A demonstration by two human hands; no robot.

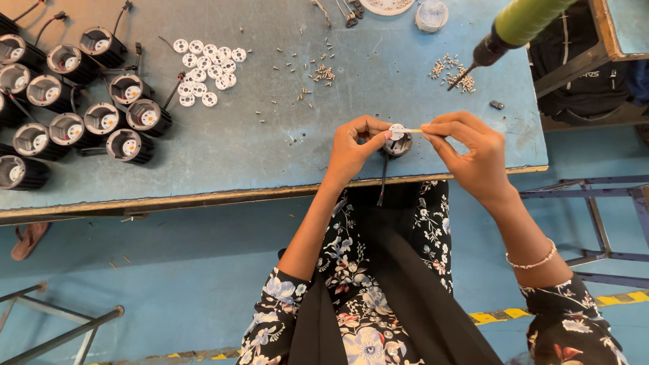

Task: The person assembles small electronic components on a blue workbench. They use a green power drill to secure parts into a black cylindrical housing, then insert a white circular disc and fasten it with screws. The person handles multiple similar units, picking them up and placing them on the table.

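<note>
While the left hand point(353, 145) pinches the small black finned lamp housing point(397, 144) by its rim just past the table's point(270, 155) near edge, the right hand point(466, 152), at its 3 o'clock, presses a thin white disc point(396, 130) on top. Housing looks light and rigid; the disc seems flimsy, best gripped by its edges. A hanging screwdriver point(503, 37) sits at 1 o'clock.

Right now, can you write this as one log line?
left hand: holds black lamp housing | right hand: pinches white strip | white disc: on housing
</note>
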